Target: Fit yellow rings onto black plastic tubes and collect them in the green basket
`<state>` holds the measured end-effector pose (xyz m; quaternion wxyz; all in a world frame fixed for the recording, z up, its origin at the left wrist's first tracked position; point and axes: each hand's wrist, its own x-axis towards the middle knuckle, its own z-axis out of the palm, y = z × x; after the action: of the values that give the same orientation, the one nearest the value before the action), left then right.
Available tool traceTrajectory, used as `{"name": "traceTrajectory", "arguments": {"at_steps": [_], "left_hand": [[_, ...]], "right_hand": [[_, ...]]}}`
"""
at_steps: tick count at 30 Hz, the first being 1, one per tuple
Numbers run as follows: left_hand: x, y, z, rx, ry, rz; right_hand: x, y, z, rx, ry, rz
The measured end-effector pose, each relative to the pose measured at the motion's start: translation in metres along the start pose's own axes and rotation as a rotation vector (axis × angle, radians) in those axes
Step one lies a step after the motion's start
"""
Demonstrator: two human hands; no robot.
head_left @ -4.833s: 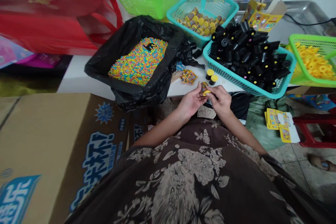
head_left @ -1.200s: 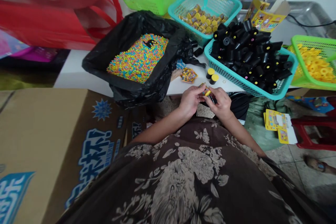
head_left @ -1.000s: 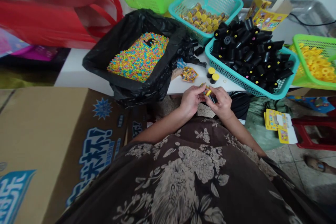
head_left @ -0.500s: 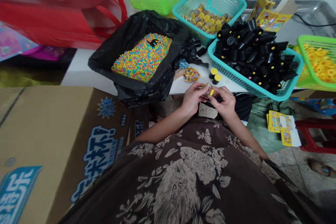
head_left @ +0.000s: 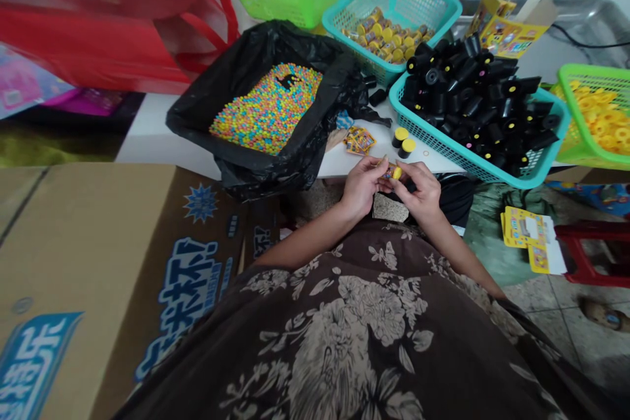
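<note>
Between both hands, just off the table's front edge, is a small yellow-capped tube (head_left: 396, 172) with a printed wrapper. My left hand (head_left: 362, 185) is closed around its wrapped end. The fingers of my right hand (head_left: 421, 190) pinch it by the yellow cap. Part of the tube is hidden behind the fingers. Right behind the hands, two black tubes with yellow caps (head_left: 406, 147) stand upright on the white table. Beside them lies a small pile of printed yellow labels (head_left: 359, 140).
A black plastic bag (head_left: 197, 111) holds colourful candy beads. Behind stands a teal basket (head_left: 339, 20) of capped tubes; to the right, another teal basket (head_left: 443, 149) is heaped with black tubes. A green basket (head_left: 585, 144) holds yellow rings. A large cardboard box (head_left: 98, 230) stands at left.
Both hands stay in nearly the same place, still holding the tube. The left fingers and the tube have shifted very slightly.
</note>
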<state>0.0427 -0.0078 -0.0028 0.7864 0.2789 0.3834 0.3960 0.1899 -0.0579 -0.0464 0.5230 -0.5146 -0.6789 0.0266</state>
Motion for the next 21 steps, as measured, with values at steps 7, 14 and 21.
{"name": "traceTrajectory", "arguments": {"at_steps": [7,14,21], "left_hand": [[0.000,0.005,0.000,-0.008,-0.017,0.003],[0.001,0.006,-0.001,-0.034,-0.055,-0.093],[0.000,-0.002,0.001,0.051,0.055,0.105]], "right_hand": [[0.001,-0.001,-0.003,0.062,0.000,0.120],[0.001,0.001,-0.003,0.056,-0.008,0.110],[0.000,0.000,0.000,-0.035,-0.002,0.039]]}}
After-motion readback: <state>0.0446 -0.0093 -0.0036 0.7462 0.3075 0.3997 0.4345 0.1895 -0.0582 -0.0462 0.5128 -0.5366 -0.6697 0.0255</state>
